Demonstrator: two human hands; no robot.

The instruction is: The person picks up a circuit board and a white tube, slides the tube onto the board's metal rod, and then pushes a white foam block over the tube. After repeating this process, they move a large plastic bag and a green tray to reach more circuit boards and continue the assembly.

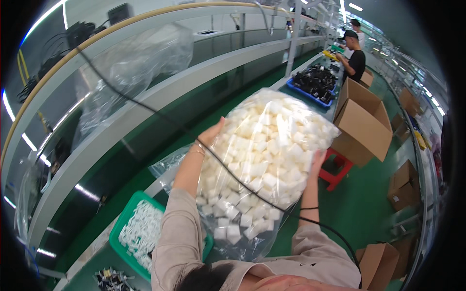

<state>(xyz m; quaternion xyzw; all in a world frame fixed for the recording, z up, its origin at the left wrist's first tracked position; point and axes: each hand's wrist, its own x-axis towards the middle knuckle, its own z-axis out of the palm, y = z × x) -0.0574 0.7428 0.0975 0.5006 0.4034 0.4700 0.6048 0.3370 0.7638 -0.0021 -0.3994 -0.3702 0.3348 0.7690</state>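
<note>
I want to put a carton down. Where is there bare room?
The green floor shows bare between the red stool and the cartons at right. The bench is crowded lower left by the green tray and small parts, and farther up by the blue tray. The bag hides its middle.

txt/nos.: none legible | wht lbl point(396, 198) on R-side carton point(406, 182): too sm. to read
</note>
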